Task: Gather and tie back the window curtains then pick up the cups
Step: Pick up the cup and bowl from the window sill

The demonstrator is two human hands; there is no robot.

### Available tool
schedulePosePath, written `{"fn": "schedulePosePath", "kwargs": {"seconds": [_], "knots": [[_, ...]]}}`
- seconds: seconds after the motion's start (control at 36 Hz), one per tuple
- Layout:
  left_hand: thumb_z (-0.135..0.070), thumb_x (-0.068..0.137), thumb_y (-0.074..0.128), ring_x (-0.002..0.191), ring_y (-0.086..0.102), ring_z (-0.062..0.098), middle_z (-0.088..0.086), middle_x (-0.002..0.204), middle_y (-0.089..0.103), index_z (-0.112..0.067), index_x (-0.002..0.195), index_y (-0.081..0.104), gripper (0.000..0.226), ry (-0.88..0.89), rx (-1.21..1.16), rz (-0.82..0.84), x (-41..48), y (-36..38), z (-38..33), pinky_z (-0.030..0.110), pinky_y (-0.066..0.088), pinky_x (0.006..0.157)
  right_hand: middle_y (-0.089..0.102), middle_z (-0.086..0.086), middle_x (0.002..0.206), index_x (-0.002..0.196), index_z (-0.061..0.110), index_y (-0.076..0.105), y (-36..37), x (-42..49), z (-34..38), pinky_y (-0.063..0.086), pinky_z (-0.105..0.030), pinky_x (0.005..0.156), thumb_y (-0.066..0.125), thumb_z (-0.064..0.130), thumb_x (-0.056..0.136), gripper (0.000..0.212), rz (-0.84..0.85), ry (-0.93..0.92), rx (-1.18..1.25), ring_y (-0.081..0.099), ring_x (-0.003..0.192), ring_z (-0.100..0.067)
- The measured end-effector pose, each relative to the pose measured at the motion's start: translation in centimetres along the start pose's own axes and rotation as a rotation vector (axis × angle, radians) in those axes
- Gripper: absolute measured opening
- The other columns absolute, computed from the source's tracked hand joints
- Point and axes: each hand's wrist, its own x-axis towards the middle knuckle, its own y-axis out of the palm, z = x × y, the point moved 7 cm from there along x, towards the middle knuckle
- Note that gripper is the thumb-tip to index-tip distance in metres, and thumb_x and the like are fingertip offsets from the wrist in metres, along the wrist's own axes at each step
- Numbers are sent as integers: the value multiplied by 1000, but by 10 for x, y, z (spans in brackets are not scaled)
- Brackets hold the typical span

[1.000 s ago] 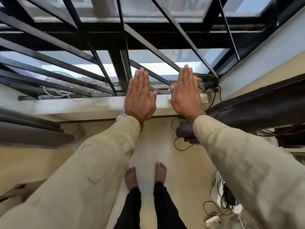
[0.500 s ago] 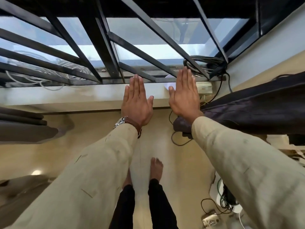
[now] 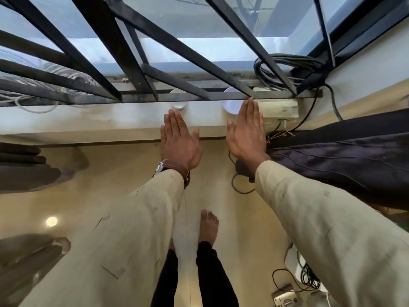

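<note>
Both hands flat, fingers straight and together, palms down, holding nothing. Left hand (image 3: 179, 142) — a brown-strapped watch (image 3: 177, 170) at its wrist — reaches toward a small clear cup (image 3: 178, 104) on the window sill (image 3: 110, 118); the fingertips lie just short of it. Right hand (image 3: 246, 131) overlaps the edge of a wider white cup (image 3: 230, 105); contact cannot be judged. The contents of both cups are unreadable. Both cups sit partly under the black window grille (image 3: 155, 69). The dark curtain (image 3: 345, 156) hangs bunched at right, the grey curtain (image 3: 24, 169) at left. Compared with half a second earlier, the view has tipped down — the cups are now uncovered and the hands lie nearer the sill.
</note>
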Motion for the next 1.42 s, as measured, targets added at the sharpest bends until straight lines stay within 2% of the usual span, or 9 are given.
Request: {"fn": "schedulePosePath", "kwargs": {"seconds": [0.5, 0.64, 0.69, 0.78, 0.86, 1.0, 1.08, 1.22, 1.42], "knots": [[-41, 102, 17, 148, -10, 23, 12, 161, -10, -2, 151, -8, 68, -324, -436, 182, 42, 63, 6, 36, -4, 120, -3, -11, 167, 157, 6, -2, 64, 33, -16, -3, -36, 124, 19, 41, 106, 66, 145, 185, 178, -4, 154, -23], [-39, 103, 19, 149, -1, 25, 12, 162, -1, -1, 152, -3, 65, -421, -606, 130, 59, 68, 12, 37, 1, 119, 32, -10, 159, 152, 8, 29, 71, 45, -28, 12, -40, 121, 29, 37, 104, 56, 83, 337, 322, 24, 148, -25], [-39, 103, 20, 147, 12, 28, 14, 160, 11, -2, 152, 3, 64, -475, -671, 103, 65, 69, 14, 39, 9, 117, 49, -11, 146, 141, 11, 45, 69, 49, -35, 22, -44, 115, 31, 36, 103, 48, 57, 425, 389, 40, 137, -29], [-39, 104, 18, 138, 33, 34, 16, 152, 34, -4, 149, 25, 57, -544, -719, 74, 73, 68, 18, 40, 24, 110, 55, -14, 140, 140, 8, 48, 80, 55, -48, 34, -40, 105, 39, 34, 101, 48, 110, 638, 624, 50, 126, -35], [-36, 103, 20, 127, 45, 36, 16, 141, 49, -5, 137, 47, 53, -582, -762, 32, 85, 70, 22, 38, 32, 104, 65, -10, 119, 129, 3, 56, 93, 63, -60, 46, -34, 81, 51, 29, 92, 46, 72, 808, 906, 60, 101, -31], [-42, 96, 27, 108, 58, 35, 13, 118, 65, -8, 118, 63, 54, -616, -876, -18, 103, 78, 28, 41, 43, 98, 76, -6, 87, 122, 4, 56, 113, 84, -58, 56, -39, 88, 51, 32, 87, 44, 69, 864, 1164, 71, 89, -25], [-53, 85, 28, 97, 65, 34, 10, 106, 69, -12, 116, 62, 61, -649, -957, -44, 111, 83, 30, 44, 50, 91, 75, -10, 83, 121, 1, 53, 121, 91, -56, 59, -40, 85, 52, 27, 88, 42, 40, 890, 1265, 73, 82, -26], [-45, 96, 34, 67, 67, 26, 8, 87, 70, -13, 109, 54, 39, -697, -1132, -46, 118, 91, 29, 34, 56, 62, 70, -8, 72, 124, 2, 50, 120, 91, -53, 61, -43, 83, 49, 13, 94, 32, -50, 913, 1313, 75, 81, -27], [-36, 97, 38, 63, 68, 23, 10, 90, 70, -18, 147, 27, 54, -752, -1310, -70, 129, 90, 32, 30, 57, 54, 65, -2, 70, 134, 2, 52, 113, 92, -54, 63, -37, 74, 49, 9, 98, 37, -136, 919, 1320, 74, 69, -19]]}}
